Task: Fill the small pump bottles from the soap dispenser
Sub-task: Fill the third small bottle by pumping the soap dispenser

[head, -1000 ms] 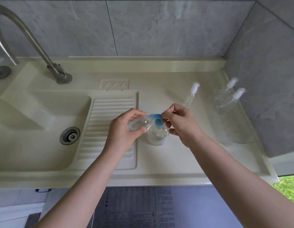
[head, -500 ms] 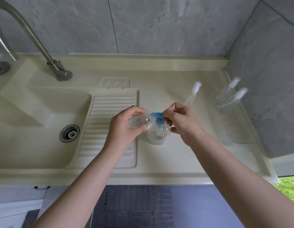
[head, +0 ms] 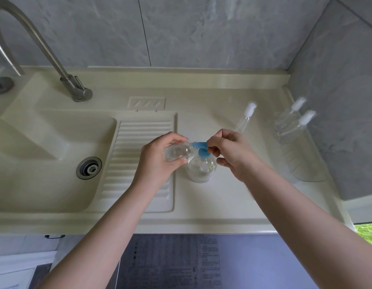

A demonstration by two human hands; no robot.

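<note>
A clear round soap dispenser [head: 200, 170] with a blue pump head [head: 200, 145] stands on the cream counter beside the drainboard. My left hand [head: 160, 161] grips a small clear bottle [head: 177, 152], tilted on its side with its open mouth at the blue spout. My right hand [head: 231, 151] has its fingers curled on the right end of the blue pump head. A loose white pump top with its tube [head: 246, 116] lies on the counter behind my right hand.
Two small clear pump bottles [head: 293, 122] with white tops stand at the right by the wall, with a clear container [head: 306, 161] beside them. The sink basin [head: 45, 163] with its drain and the metal tap [head: 74, 88] are at the left. The ribbed drainboard [head: 139, 147] lies under my left hand.
Both hands, the small bottle and the dispenser stay in nearly the same place; only the camera view has shifted slightly.
</note>
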